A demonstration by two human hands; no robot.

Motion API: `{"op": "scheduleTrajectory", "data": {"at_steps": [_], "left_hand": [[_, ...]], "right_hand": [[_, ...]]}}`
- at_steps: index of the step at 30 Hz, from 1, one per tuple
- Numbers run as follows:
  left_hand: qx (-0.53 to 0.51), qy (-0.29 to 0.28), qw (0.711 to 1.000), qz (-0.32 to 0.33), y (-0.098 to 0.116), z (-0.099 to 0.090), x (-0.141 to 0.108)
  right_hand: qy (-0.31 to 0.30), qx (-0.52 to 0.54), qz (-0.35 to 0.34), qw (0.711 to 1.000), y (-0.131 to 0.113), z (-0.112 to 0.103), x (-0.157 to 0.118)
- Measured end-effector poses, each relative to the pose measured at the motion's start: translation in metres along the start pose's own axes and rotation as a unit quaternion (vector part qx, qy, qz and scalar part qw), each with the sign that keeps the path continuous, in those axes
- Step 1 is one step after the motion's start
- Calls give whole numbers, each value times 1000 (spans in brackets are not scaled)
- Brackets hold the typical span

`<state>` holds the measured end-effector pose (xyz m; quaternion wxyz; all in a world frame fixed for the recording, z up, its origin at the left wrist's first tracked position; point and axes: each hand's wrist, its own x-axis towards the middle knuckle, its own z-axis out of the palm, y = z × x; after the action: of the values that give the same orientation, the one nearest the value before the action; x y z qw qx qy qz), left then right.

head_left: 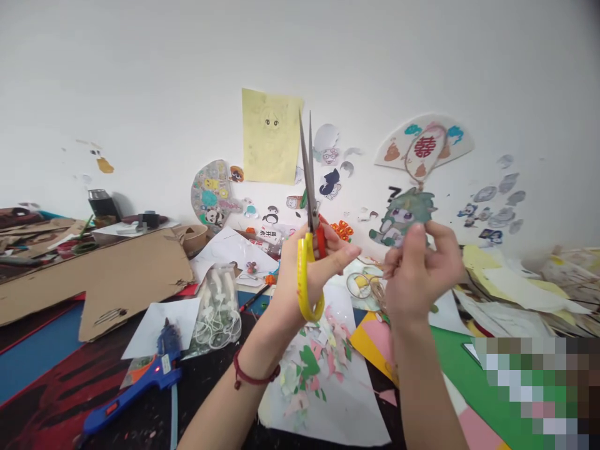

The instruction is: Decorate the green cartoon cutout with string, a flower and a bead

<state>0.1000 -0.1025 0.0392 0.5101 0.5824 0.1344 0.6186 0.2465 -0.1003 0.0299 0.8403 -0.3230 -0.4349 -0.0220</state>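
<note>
I have the left hand [288,278] gripping the scissors [313,220] by the handles, their long axis upright, points up, blades slightly parted. Below the scissors I see paper scraps [308,361]. To their right is the right hand [417,275], fingers curled, nearest the green-haired figure [404,209]; whether it pinches that, I cannot tell. Beyond, right of the scissors, a fan [392,145] is on the wall [154,75].

Head view: forward, slightly down, over near table [210,384] toward wall [187,50].

Soft light, faint shadows, lower-right pixelation
</note>
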Motion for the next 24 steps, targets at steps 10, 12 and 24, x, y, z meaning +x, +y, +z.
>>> {"op": "scheduleTrajectory", "data": {"at_steps": [10, 12, 24], "left_hand": [[205, -11, 979, -14, 16, -42, 16], [257, 10, 966, 24, 9, -46, 19], [289, 41, 955, 42, 5, -59, 27]], "right_hand": [[-651, -216, 271, 675, 64, -18, 13], [-695, -218, 297, 618, 78, -14, 4], [-654, -272, 368, 602, 129, -99, 41]]}}
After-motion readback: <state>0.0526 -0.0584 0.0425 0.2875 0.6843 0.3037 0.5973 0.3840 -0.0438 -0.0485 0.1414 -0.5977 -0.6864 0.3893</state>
